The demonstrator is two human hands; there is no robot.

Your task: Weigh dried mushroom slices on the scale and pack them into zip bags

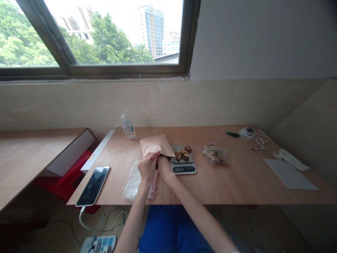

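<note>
1. Our left hand (147,165) has its fingers curled narrow around the lower edge of a flat tan kraft-paper pouch (156,144), pinching it so that it stands tilted up off the table instead of lying flat.
2. Our right hand (163,166) meets the left at that same lower edge, partly hidden behind it. Its fingers look closed on the pouch too, though we cannot tell exactly how they grip. Two hands on one edge keep the thin paper from flopping.
3. The pouch rises from our hands toward the window, its far corner reaching just beside a small silver digital kitchen scale (183,163).
4. On the scale's platform sits a little heap of dark brown dried pieces (183,153), kept within reach of our right hand.
5. Under our left wrist lie crumpled clear plastic bags with a red zip strip (137,181), touching the light plywood table (237,179).
6. Right of the scale, near it but apart, is a clear plastic bag of pale dried slices (216,154).
7. Further out we see a black-screened smartphone (93,185) at the table's left edge, a small clear water bottle (127,126) behind the pouch, and a green-handled screwdriver (229,133) well off to the right.
</note>
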